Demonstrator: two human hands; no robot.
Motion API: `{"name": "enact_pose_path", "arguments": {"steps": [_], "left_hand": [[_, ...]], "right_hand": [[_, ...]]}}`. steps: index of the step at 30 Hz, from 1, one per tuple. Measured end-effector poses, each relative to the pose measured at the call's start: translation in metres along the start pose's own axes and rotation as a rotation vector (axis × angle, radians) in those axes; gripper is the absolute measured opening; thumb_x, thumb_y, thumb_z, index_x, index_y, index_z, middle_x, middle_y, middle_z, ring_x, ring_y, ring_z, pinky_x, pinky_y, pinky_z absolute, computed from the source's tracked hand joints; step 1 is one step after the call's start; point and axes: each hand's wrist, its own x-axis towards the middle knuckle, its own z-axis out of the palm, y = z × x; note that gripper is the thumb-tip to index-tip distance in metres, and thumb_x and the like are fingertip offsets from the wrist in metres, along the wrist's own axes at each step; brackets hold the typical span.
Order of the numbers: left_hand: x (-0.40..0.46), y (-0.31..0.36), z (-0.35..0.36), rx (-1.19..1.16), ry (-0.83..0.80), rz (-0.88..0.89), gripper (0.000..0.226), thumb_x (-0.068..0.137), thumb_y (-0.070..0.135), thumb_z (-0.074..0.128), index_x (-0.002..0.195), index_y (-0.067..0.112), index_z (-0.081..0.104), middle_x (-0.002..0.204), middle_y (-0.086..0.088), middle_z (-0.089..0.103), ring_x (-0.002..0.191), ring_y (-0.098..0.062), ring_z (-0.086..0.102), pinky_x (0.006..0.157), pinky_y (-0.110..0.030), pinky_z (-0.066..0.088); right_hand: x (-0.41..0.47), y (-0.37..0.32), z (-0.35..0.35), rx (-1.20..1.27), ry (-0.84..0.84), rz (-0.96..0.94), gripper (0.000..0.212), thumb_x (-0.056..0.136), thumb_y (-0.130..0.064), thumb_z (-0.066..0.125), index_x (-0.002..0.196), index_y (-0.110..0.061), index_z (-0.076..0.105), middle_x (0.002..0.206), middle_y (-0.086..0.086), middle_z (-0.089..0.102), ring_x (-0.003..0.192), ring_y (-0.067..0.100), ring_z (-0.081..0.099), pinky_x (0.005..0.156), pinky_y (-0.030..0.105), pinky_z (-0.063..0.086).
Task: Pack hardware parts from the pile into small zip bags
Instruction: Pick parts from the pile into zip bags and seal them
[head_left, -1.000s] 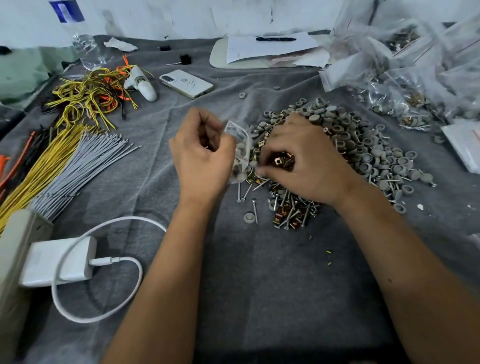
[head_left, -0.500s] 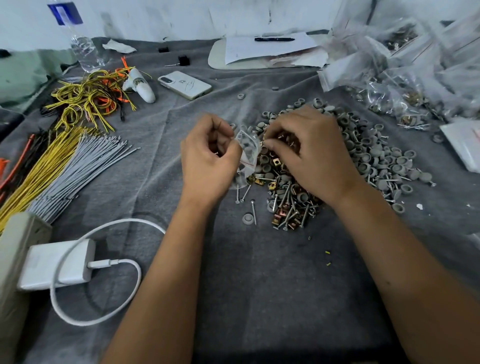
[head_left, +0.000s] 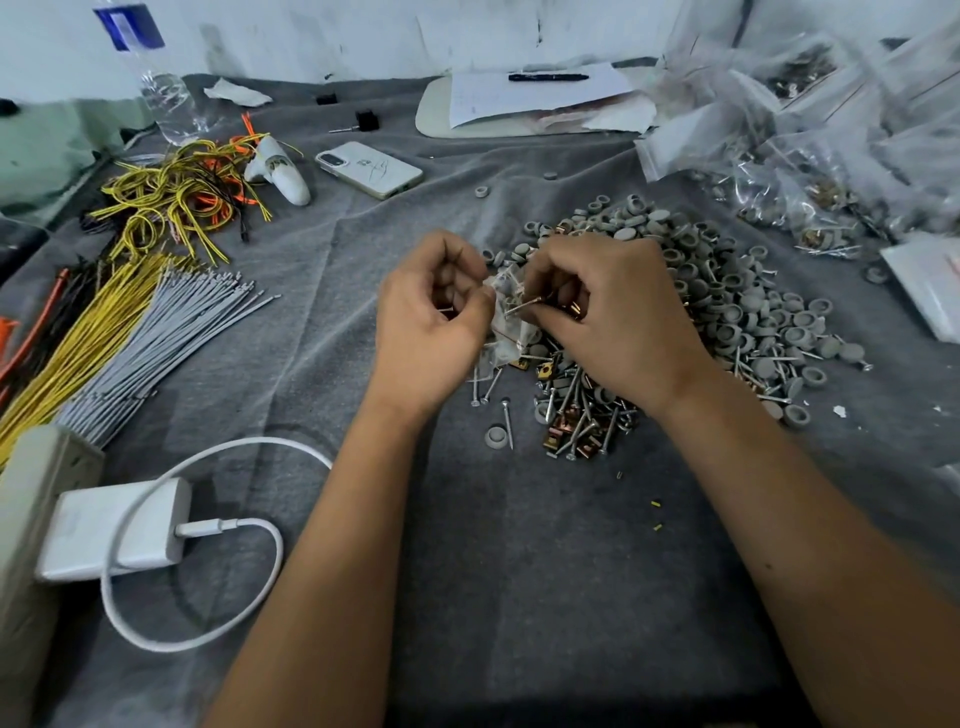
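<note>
A pile of hardware (head_left: 727, 312) lies on the grey cloth: grey round caps, silver screws and copper-coloured clips. My left hand (head_left: 431, 322) pinches the rim of a small clear zip bag (head_left: 506, 327), held above the pile's left edge. My right hand (head_left: 613, 312) has its fingers curled round a screw and copper clips, with the screw's tip at the bag's mouth. The bag's lower part hangs between my two hands, with a few parts inside.
Filled zip bags (head_left: 810, 171) are heaped at the back right. Bundles of grey and yellow wires (head_left: 130, 332) lie at the left, a white charger with cable (head_left: 114, 530) at the front left. A phone (head_left: 369, 169), a water bottle (head_left: 156, 88) and a clipboard with pen (head_left: 530, 98) sit behind.
My right hand lifted off the pile with a screw and clips and came to the bag's mouth. My left hand raised the bag slightly toward it.
</note>
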Motion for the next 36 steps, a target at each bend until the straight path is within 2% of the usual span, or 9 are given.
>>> {"name": "enact_pose_path", "arguments": {"steps": [4,8,14,16,19,23,28,33,36], "left_hand": [[0.0,0.0,-0.001,-0.016,0.003,0.004,0.017,0.081,-0.004,0.059,0.086,0.011,0.058,0.068,0.001,0.055,0.063,-0.013,0.051,0.059,-0.025,0.041],[0.0,-0.001,0.0,-0.044,-0.003,-0.003,0.017,0.081,-0.005,0.06,0.086,0.011,0.057,0.067,0.005,0.053,0.062,-0.011,0.048,0.057,-0.023,0.039],[0.0,-0.001,-0.001,-0.043,0.091,0.009,0.017,0.079,-0.001,0.06,0.083,0.016,0.058,0.067,0.007,0.054,0.062,-0.011,0.049,0.058,-0.024,0.039],[0.001,0.002,-0.002,-0.043,0.178,0.021,0.021,0.079,-0.001,0.06,0.081,0.02,0.057,0.066,0.008,0.053,0.06,-0.009,0.047,0.057,-0.022,0.038],[0.002,0.006,-0.005,-0.081,0.291,0.024,0.024,0.078,-0.001,0.058,0.08,0.023,0.055,0.063,0.006,0.049,0.056,-0.007,0.041,0.054,-0.022,0.034],[0.003,0.009,-0.006,-0.123,0.343,-0.001,0.022,0.078,-0.002,0.057,0.08,0.02,0.054,0.063,0.001,0.046,0.055,-0.01,0.038,0.052,-0.026,0.031],[0.003,0.01,-0.007,-0.121,0.33,-0.011,0.02,0.077,-0.001,0.056,0.08,0.019,0.054,0.062,0.001,0.044,0.054,-0.011,0.036,0.052,-0.028,0.029],[0.003,0.011,-0.007,-0.108,0.328,-0.021,0.02,0.076,-0.001,0.056,0.08,0.019,0.053,0.06,0.005,0.043,0.053,-0.007,0.035,0.052,-0.025,0.029],[0.004,0.008,-0.006,-0.071,0.339,-0.011,0.021,0.077,-0.003,0.056,0.08,0.017,0.054,0.06,0.007,0.044,0.052,-0.003,0.036,0.053,-0.019,0.03]], "right_hand": [[0.001,-0.001,-0.001,-0.044,0.0,-0.064,0.015,0.077,-0.008,0.087,0.089,-0.014,0.079,0.086,-0.005,0.071,0.083,0.011,0.062,0.081,0.028,0.052],[0.0,-0.002,0.0,-0.055,-0.043,-0.09,0.025,0.078,-0.01,0.087,0.102,-0.013,0.08,0.097,0.001,0.075,0.093,0.014,0.064,0.086,0.029,0.051],[0.001,-0.004,-0.002,-0.021,0.152,-0.086,0.026,0.081,-0.018,0.085,0.103,-0.008,0.076,0.097,-0.001,0.072,0.086,0.004,0.061,0.084,0.009,0.045],[0.001,-0.004,-0.005,-0.013,0.149,-0.083,0.02,0.084,-0.021,0.084,0.098,-0.009,0.076,0.094,-0.003,0.072,0.084,0.006,0.063,0.083,0.011,0.047],[0.001,-0.002,-0.008,-0.049,-0.164,-0.058,0.025,0.086,-0.044,0.078,0.091,-0.02,0.077,0.089,-0.004,0.072,0.087,0.012,0.061,0.087,0.035,0.052],[-0.001,-0.011,0.005,-0.337,-0.529,-0.032,0.043,0.078,-0.076,0.063,0.073,-0.033,0.067,0.072,-0.022,0.056,0.089,0.004,0.042,0.101,0.04,0.035],[-0.001,-0.019,0.012,-0.364,-0.64,-0.027,0.033,0.086,-0.059,0.071,0.072,-0.029,0.066,0.071,-0.017,0.062,0.095,0.005,0.056,0.108,0.044,0.023],[-0.004,-0.02,0.014,-0.398,-0.645,-0.088,0.022,0.094,-0.047,0.065,0.083,-0.029,0.07,0.079,-0.018,0.057,0.093,0.005,0.042,0.101,0.042,0.025],[-0.002,-0.019,0.007,-0.152,-0.574,-0.079,0.016,0.098,-0.038,0.064,0.089,-0.025,0.067,0.084,-0.018,0.055,0.088,0.002,0.046,0.094,0.03,0.035]]}}
